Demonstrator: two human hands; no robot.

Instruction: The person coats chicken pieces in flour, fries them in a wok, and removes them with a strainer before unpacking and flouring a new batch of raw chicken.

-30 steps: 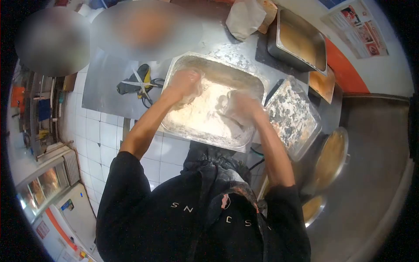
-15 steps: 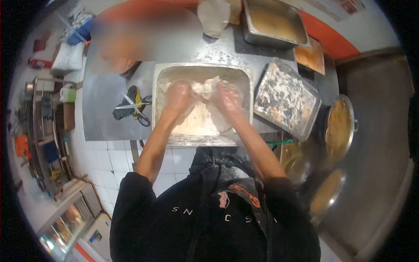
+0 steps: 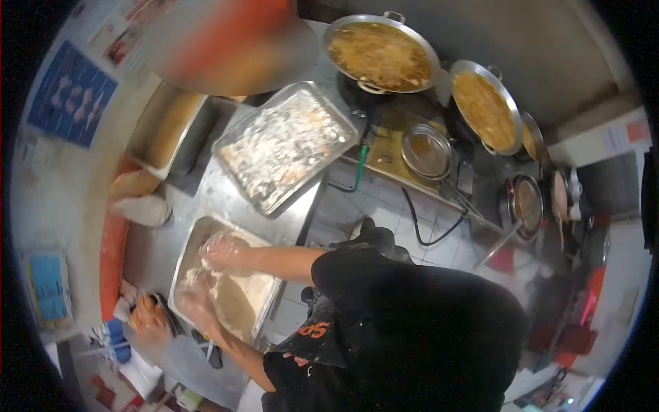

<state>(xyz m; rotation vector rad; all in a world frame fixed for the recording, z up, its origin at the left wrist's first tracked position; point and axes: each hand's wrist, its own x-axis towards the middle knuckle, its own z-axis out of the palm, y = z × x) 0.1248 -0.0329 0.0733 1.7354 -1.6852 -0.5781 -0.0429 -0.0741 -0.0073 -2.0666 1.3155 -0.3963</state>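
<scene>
Both my hands are down in a rectangular metal pan (image 3: 180, 255) of pale flour (image 3: 240, 302). My right hand (image 3: 223, 251), dusted white, is the upper one, its fingers curled into the flour near the pan's far side. Below it, my left hand (image 3: 197, 306) is close to the pan's lower left side, smeared by motion. White floury clumps (image 3: 204, 280) lie between the two hands. What either hand holds, if anything, is hidden by flour and blur.
A flour-crusted tray (image 3: 285, 147) lies beside the pan. A deep metal container (image 3: 161, 134) stands behind. Beyond the table edge are wide pans of bubbling oil (image 3: 381, 55), a round strainer (image 3: 427, 152) and a long-handled skimmer (image 3: 527, 206).
My view has swung right toward the pans of oil, so the flour pan now appears lower left and turned. Both hands remain inside it.
</scene>
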